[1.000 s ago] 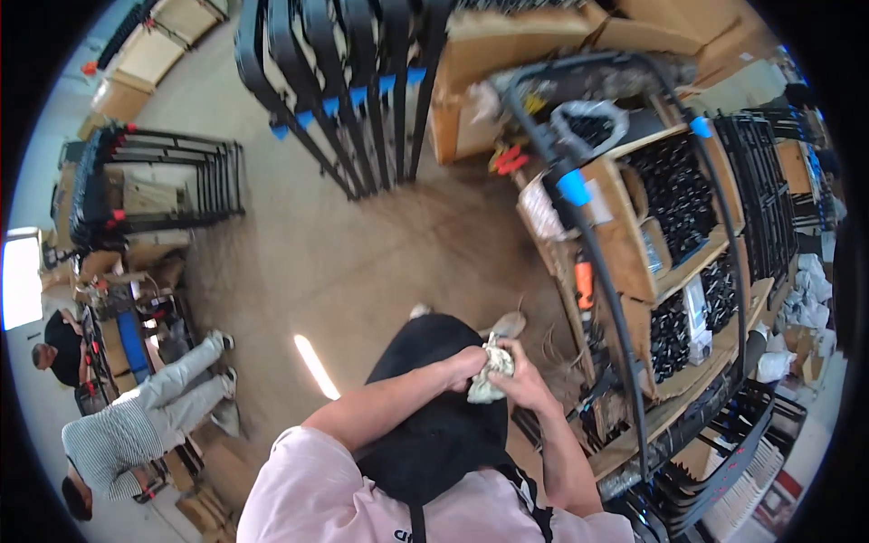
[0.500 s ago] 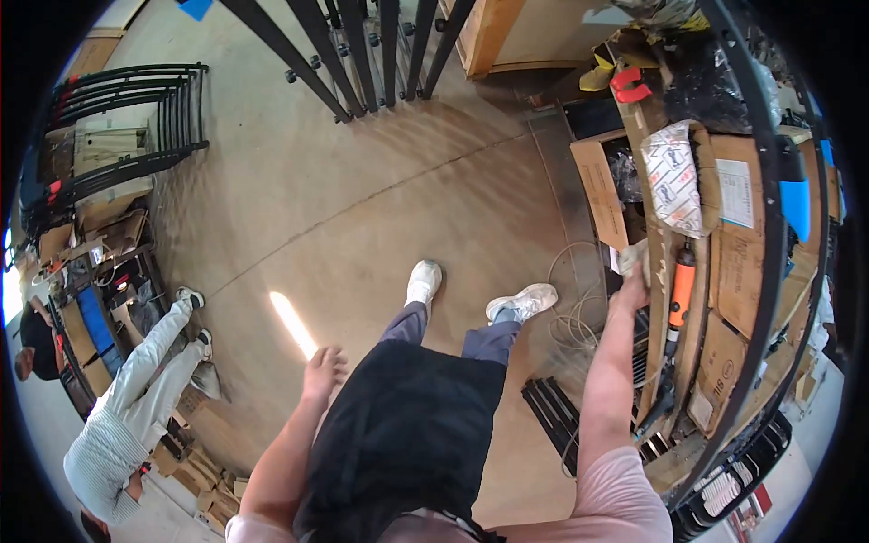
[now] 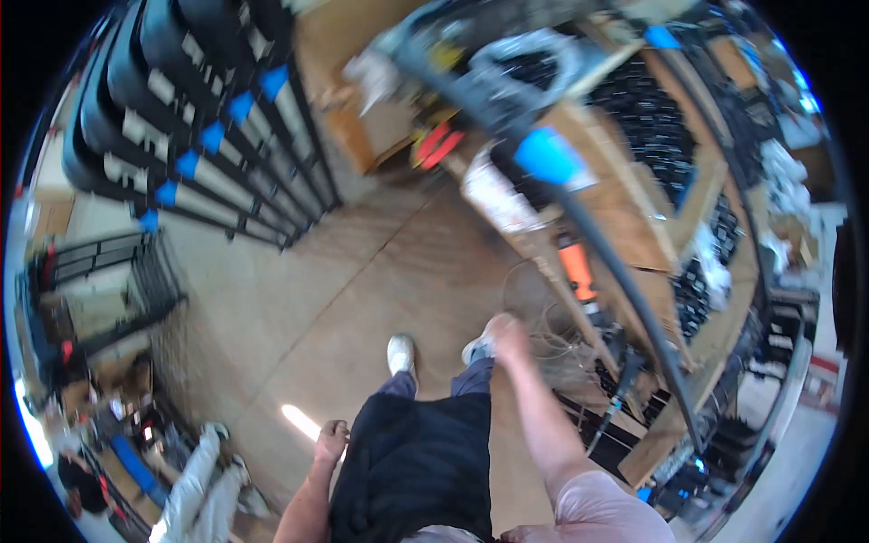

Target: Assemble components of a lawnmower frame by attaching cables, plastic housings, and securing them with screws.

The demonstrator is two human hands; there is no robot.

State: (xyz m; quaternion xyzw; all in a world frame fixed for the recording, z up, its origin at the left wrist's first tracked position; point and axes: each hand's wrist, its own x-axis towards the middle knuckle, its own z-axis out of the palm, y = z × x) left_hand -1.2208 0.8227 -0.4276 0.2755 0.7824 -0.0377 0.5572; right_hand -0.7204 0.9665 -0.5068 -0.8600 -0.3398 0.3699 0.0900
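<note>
Left hand (image 3: pixel 330 441): hanging beside black apron (image 3: pixel 412 462), loosely curled, grasping nothing.
Right hand (image 3: pixel 507 333): blurred, stretched toward wire coil (image 3: pixel 543 317) under wooden shelf (image 3: pixel 625 226); grip unclear.

Bright daylight, a glare streak (image 3: pixel 300 422) on the floor (image 3: pixel 299 299), heavy motion blur, fisheye bending at the rim.
</note>
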